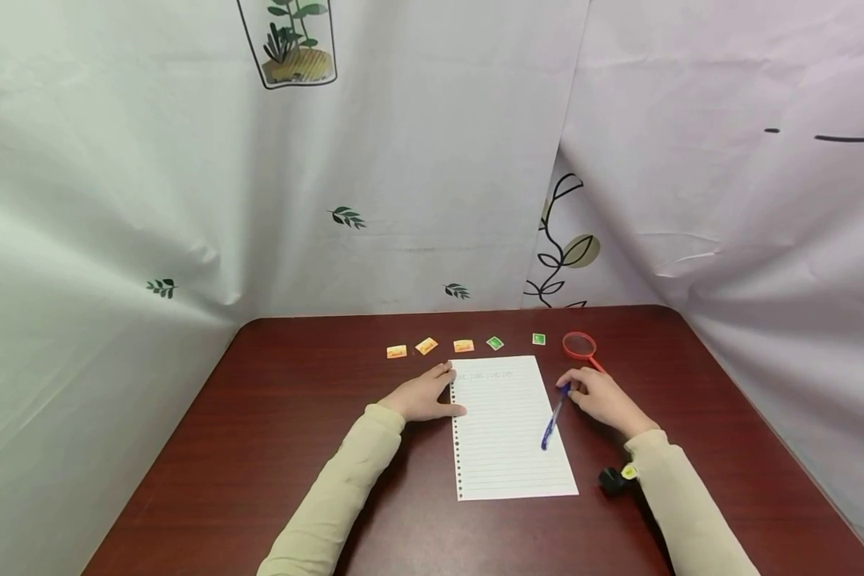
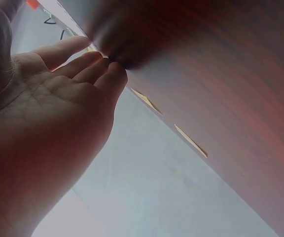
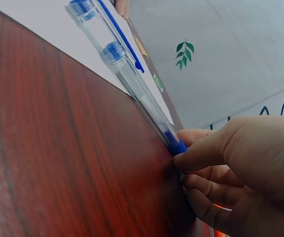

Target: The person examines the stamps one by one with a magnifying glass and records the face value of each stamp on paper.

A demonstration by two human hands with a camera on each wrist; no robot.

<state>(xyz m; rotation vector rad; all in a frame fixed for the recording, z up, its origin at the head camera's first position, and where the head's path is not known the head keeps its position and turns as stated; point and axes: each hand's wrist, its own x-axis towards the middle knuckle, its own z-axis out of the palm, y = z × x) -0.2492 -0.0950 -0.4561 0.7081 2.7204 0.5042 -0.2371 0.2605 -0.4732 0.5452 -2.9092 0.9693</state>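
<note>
A sheet of lined paper (image 1: 511, 436) with punched holes down its left side lies on the table, faint writing near its top. My left hand (image 1: 426, 395) rests at the sheet's upper left edge, fingers extended and thumb over the margin; its palm (image 2: 53, 108) fills much of the left wrist view. At the right edge, my right hand (image 1: 605, 398) pinches a clear ballpoint pen (image 1: 554, 420) by its blue end. The pen's clip end points toward the body, over the paper. In the right wrist view, thumb and forefinger grip the pen (image 3: 142, 94) low near the table.
Beyond the sheet lie several small stamps, orange ones (image 1: 426, 346) to the left and green ones (image 1: 494, 343) to the right. A red magnifying glass (image 1: 580, 345) lies behind my right hand. A small black object (image 1: 610, 481) sits beside the right sleeve. Cloth (image 1: 418, 160) hangs behind the table (image 1: 259, 448).
</note>
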